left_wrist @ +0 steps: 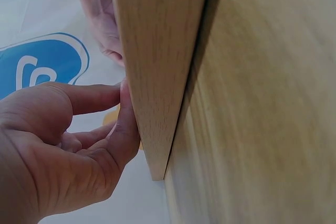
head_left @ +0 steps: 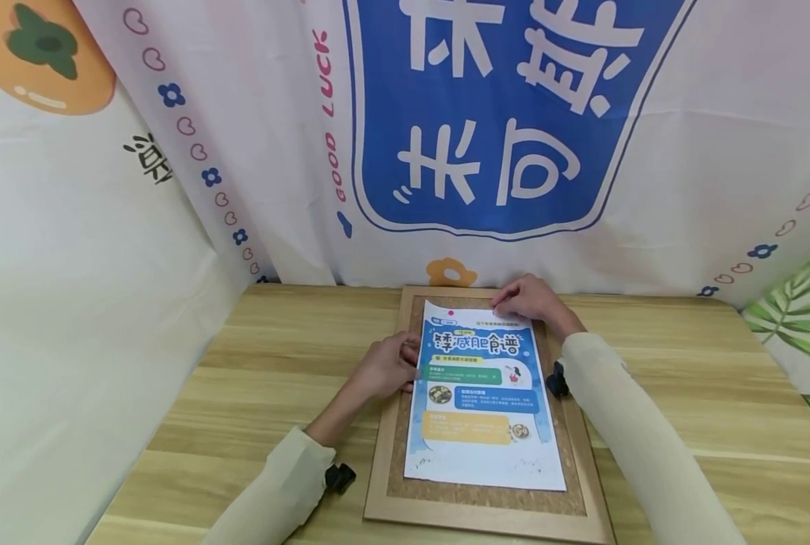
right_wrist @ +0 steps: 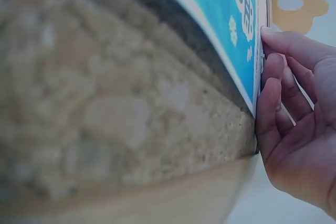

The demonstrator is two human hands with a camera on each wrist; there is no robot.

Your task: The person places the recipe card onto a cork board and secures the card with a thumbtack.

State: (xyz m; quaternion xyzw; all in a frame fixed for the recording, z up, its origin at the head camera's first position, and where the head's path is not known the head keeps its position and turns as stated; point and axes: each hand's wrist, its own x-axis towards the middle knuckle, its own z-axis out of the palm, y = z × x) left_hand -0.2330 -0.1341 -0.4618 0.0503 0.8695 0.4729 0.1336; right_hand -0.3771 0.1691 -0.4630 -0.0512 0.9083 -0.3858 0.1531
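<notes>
A printed paper poster, blue and white with coloured text boxes, lies over a wood-framed cork board. One pink push pin shows near its top left. My left hand pinches the poster's left edge between thumb and forefinger; in the left wrist view the wooden frame partly hides the fingertips. At the top right corner, my right hand has its thumb and fingertips gathered on the poster. In the right wrist view the poster bows up from the cork beside these fingers.
The board rests on a wood-grain table, its top end near the back edge. Behind the table hangs a white cloth printed with a blue panel. Black devices are worn at both wrists.
</notes>
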